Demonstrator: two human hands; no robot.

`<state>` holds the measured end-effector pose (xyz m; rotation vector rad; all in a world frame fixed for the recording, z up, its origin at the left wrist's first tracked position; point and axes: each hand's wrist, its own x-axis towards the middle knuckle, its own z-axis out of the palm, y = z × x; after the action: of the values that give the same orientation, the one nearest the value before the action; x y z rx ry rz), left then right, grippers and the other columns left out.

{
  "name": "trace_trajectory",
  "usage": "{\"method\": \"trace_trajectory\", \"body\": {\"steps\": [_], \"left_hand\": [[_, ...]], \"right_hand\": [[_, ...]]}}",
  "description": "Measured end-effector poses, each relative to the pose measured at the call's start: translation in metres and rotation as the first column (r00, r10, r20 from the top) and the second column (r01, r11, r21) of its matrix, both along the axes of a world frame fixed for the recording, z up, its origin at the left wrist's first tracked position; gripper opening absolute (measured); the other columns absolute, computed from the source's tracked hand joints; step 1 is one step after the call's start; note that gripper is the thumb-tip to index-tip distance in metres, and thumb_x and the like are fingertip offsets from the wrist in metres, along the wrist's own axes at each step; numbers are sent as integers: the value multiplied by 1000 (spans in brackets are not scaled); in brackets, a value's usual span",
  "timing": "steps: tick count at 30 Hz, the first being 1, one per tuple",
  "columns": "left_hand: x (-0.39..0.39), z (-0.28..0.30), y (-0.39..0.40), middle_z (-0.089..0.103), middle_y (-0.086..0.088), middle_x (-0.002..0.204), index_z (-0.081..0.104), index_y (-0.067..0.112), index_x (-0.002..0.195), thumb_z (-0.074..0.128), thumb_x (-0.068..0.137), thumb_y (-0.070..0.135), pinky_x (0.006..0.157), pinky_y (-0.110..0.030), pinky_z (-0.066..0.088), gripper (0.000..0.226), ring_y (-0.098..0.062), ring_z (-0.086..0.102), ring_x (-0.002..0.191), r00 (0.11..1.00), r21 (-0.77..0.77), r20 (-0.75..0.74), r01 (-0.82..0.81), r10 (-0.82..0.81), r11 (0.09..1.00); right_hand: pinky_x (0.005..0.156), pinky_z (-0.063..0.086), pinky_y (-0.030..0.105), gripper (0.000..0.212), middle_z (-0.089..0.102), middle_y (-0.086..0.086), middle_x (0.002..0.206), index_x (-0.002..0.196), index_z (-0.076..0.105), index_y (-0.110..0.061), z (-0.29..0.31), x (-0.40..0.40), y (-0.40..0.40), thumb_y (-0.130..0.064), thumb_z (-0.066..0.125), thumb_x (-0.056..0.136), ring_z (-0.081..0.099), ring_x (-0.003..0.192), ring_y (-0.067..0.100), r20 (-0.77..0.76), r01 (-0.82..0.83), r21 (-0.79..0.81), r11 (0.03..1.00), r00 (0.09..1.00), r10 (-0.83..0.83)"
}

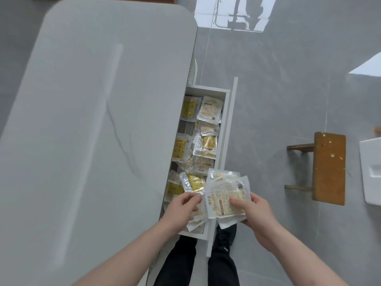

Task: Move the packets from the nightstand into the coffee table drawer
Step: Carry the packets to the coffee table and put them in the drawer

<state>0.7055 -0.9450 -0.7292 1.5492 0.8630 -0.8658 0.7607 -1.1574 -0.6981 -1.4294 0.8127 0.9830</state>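
The coffee table drawer (pixel 228 129) stands pulled out from the right side of the grey table top (pixel 92 120). Several clear and yellow packets (pixel 207 112) lie inside it. My right hand (pixel 254 211) grips a fanned stack of clear packets (pixel 225 195) over the drawer's near end. My left hand (pixel 181 205) pinches the corner of one silver and yellow packet (pixel 192 182) just above the drawer, beside the stack.
A small wooden stool (pixel 327 168) stands on the grey tiled floor to the right. A white object (pixel 371 172) shows at the right edge. My dark trouser legs (pixel 181 263) and a shoe are below the drawer.
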Motion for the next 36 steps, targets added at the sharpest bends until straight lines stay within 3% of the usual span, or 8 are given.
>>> {"method": "trace_trajectory", "body": {"steps": [4, 8, 11, 15, 19, 23, 26, 36], "left_hand": [[25, 19, -9, 78, -4, 113, 71, 17, 123, 53, 106, 34, 89, -43, 62, 30, -23, 75, 104, 956, -302, -112, -291, 270, 908], [36, 9, -12, 80, -1, 106, 71, 16, 120, 61, 103, 18, 83, -40, 63, 20, -20, 77, 97, 937, -181, 14, -341, 349, 922], [46, -4, -11, 80, 3, 101, 75, 20, 109, 68, 98, 32, 92, -46, 61, 17, -18, 77, 96, 929, -91, 67, -357, 363, 930], [74, -25, -1, 77, -6, 90, 75, 19, 90, 63, 98, 47, 78, -38, 56, 32, -20, 70, 84, 916, 132, 123, -396, 381, 909], [117, -48, 12, 66, -6, 83, 68, 9, 93, 55, 103, 43, 77, -39, 53, 38, -25, 60, 80, 950, 218, 164, -299, 267, 929], [150, -61, 20, 68, 1, 124, 61, 20, 134, 62, 100, 29, 103, -45, 54, 35, -24, 65, 112, 998, 291, 4, 61, -65, 955], [153, -64, 29, 66, 5, 126, 55, 24, 138, 62, 95, 17, 101, -34, 52, 45, -19, 62, 113, 956, 420, -49, 282, -288, 863], [151, -15, 95, 67, 15, 109, 66, 31, 114, 62, 94, 19, 79, -26, 54, 24, -5, 65, 88, 912, 620, 238, 123, -335, 775]], "right_hand": [[83, 61, 39, 19, 81, 5, 103, 117, 71, -10, -9, 8, 16, -7, 64, 99, 79, 93, 23, -69, -16, 79, 997, 997, 21], [97, 59, 47, 19, 81, 2, 105, 118, 72, -12, -18, 16, 25, -12, 63, 101, 78, 98, 21, -31, -70, 58, 996, 997, 72], [95, 60, 45, 17, 81, 1, 102, 114, 74, -12, -26, 24, 28, -13, 63, 102, 78, 96, 21, 14, -27, -12, 1000, 1000, 28], [81, 62, 35, 13, 81, 5, 102, 109, 72, -12, -32, 38, 25, -8, 62, 102, 78, 92, 20, 27, 150, -61, 987, 989, -148], [69, 60, 29, 12, 79, 5, 103, 107, 69, -13, -28, 43, 16, -6, 60, 102, 77, 90, 18, -1, 270, -61, 961, 963, -270], [75, 59, 34, 14, 78, 5, 107, 109, 67, -15, -27, 46, 12, -6, 58, 103, 75, 97, 21, -16, 334, -39, 942, 942, -335], [76, 59, 35, 14, 75, 6, 111, 111, 65, -14, -29, 59, 14, -6, 58, 103, 72, 100, 22, -16, 359, -41, 932, 933, -360], [71, 67, 34, 25, 65, 12, 133, 130, 57, -8, -55, 184, 94, -15, 54, 106, 74, 102, 30, 72, 388, 32, 921, 918, -390]]}}
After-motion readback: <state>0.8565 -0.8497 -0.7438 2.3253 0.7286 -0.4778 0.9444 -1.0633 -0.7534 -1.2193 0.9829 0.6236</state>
